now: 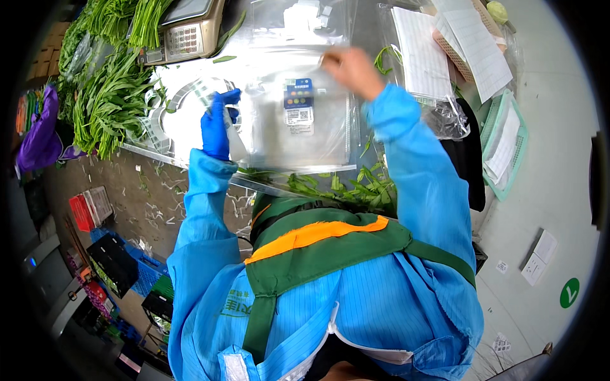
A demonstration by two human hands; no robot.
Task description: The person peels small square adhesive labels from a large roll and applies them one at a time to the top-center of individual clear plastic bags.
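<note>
My left hand [219,124], in a blue glove, is closed on a strip of labels [236,145] at the table's left side. Loops of this label strip [180,105] lie beside it. Over the far right corner of a stack of clear plastic bags [273,143], my bare right hand [356,71] is bent with its fingers drawn together. Motion blurs those fingers, and anything between them is not visible. On the top bag sits a blue and white label [298,105], between my two hands.
Bunches of leafy greens [105,105] and a weighing scale [187,41] stand at the far left. Loose leaves [343,187] lie along the near table edge. Papers [419,54] and a green basket [518,149] are at the right. Crates [149,260] stand on the floor, lower left.
</note>
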